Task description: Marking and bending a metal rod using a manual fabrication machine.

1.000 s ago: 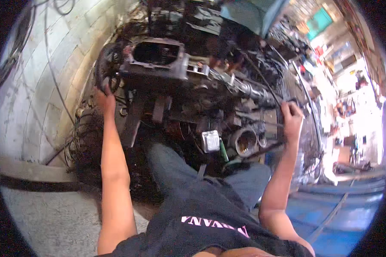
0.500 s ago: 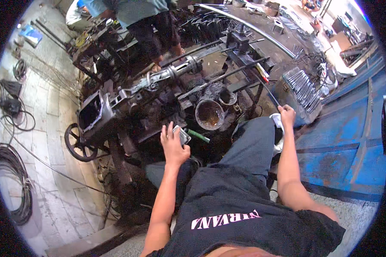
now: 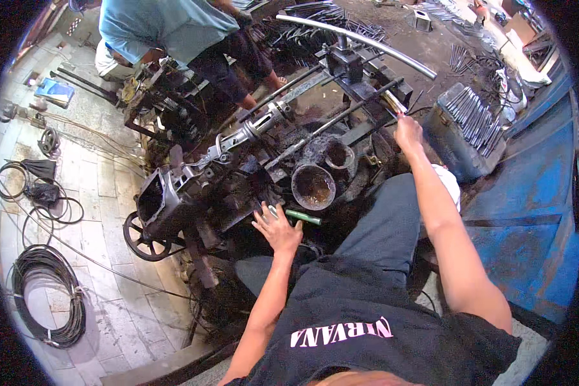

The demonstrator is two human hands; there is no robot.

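My left hand (image 3: 278,230) is spread over the near side of a greasy machine (image 3: 254,132), fingers apart. A small metal part shows partly beneath it, and a green cylindrical handle (image 3: 303,217) sticks out beside its fingers. To the right, my right hand (image 3: 408,134) reaches to the machine's far right end with its fingers drawn together. Its fingertips are at a slim pale-and-reddish item (image 3: 395,103) lying there; what they grip is too small to make out. A round metal cup (image 3: 313,187) with brownish contents sits between my hands.
A person in a blue shirt (image 3: 167,29) stands beyond the machine. A metal box (image 3: 460,138) topped with many metal rods (image 3: 473,119) is at the right, near blue metal panels (image 3: 521,257). A long pipe (image 3: 360,42) crosses behind. Coiled cable (image 3: 48,296) lies on the left floor.
My right hand has moved forward and left to the machine's end; the dark rod it held no longer shows clearly. My left hand has shifted right and down. The view has turned slightly.
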